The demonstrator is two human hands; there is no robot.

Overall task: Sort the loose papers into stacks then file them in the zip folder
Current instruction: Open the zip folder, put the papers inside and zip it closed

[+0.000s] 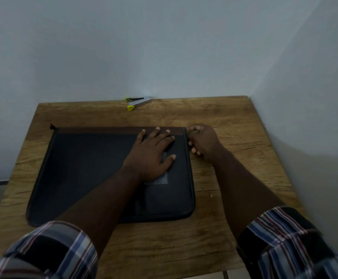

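Head view of a wooden bench point(234, 158) set against a pale wall point(164, 47), with a second wall closing the corner on the right. At the far edge of the bench, touching the wall, lies a small grey stapler point(139, 102) with yellow-green ends, well apart from everything else. The zip folder point(83, 168), dark with a brown strip along its far edge, lies flat in the middle of the bench, closed cover up; a small dark tab sticks out at its far left corner. A pale rectangular label point(161, 180) shows on the cover, partly hidden under the palm. No loose papers are visible. The left forearm crosses the near part of the folder and hides some of its near edge. The left hand point(154, 154) lies palm down on the right half of the cover, fingers straight and spread, fingertips reaching the brown strip, gripping nothing. The right hand point(202, 140) sits just beside the folder's far right corner, fingers curled, thumb and forefinger meeting at the folder's edge; what they pinch is too small to make out. Rolled plaid sleeves point(284, 238) fill the near corners
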